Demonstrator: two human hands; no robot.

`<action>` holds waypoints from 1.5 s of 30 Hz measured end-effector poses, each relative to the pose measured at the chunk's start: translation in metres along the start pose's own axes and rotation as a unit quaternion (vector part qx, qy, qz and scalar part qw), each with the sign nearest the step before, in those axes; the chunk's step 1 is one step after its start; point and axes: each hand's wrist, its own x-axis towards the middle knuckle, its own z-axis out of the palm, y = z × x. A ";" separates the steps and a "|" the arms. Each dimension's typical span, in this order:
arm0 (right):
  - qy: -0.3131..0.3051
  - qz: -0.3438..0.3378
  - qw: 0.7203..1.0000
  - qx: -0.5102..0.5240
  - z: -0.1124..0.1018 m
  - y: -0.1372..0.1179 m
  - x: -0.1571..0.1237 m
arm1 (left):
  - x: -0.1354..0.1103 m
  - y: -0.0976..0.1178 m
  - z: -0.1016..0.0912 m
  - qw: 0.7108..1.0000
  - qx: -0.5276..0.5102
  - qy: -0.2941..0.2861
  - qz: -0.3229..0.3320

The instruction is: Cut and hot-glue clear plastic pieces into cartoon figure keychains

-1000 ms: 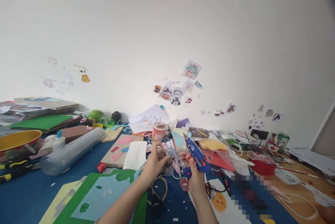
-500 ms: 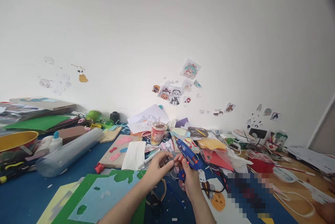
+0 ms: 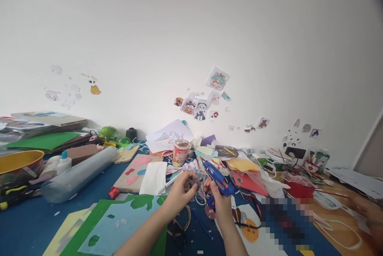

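My right hand (image 3: pixel 220 200) is wrapped round a blue glue gun (image 3: pixel 218 176), whose nozzle points up and to the left. Close by on its left, my left hand (image 3: pixel 181 192) has its fingers curled in with the thumb near them. Whatever those fingers hold is too small to make out. A small gap separates the two hands. Beyond them stands a red and white paper cup (image 3: pixel 181 152) with brown contents. A white marker (image 3: pixel 170 182) lies beside my left hand, and a blue pen (image 3: pixel 202 224) rests on the table below.
Green and light-blue sheets (image 3: pixel 119 224) lie at front left, near a clear plastic roll (image 3: pixel 79 174). Scissors (image 3: pixel 178 228) lie below my left hand. A drawing (image 3: pixel 254 228), red paper (image 3: pixel 248 182) and a white cable (image 3: pixel 344 240) are on the right. Another person's hand (image 3: pixel 366 212) reaches in there, blurred.
My right hand and the glue gun have shifted slightly right, widening the gap to my left hand. At the right edge, the other person's hand has come further into view.
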 end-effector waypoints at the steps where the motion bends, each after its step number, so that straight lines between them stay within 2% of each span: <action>1: 0.001 -0.002 1.000 -0.021 -0.001 0.000 0.000 | 0.000 0.000 -0.001 1.000 0.022 -0.003 0.008; 7: -0.017 0.020 0.999 -0.037 -0.005 -0.006 -0.004 | 0.000 -0.003 -0.005 0.992 0.104 -0.015 0.066; 19: -0.030 0.049 0.995 -0.083 -0.007 -0.006 -0.009 | -0.003 0.009 -0.017 0.984 0.141 -0.029 0.106; 32: -0.117 0.049 0.992 0.007 -0.008 -0.006 -0.004 | -0.004 0.011 -0.021 0.976 0.163 -0.061 0.132; 45: -0.085 0.060 0.995 0.008 -0.006 -0.009 -0.005 | -0.003 0.010 -0.021 0.976 0.161 -0.062 0.131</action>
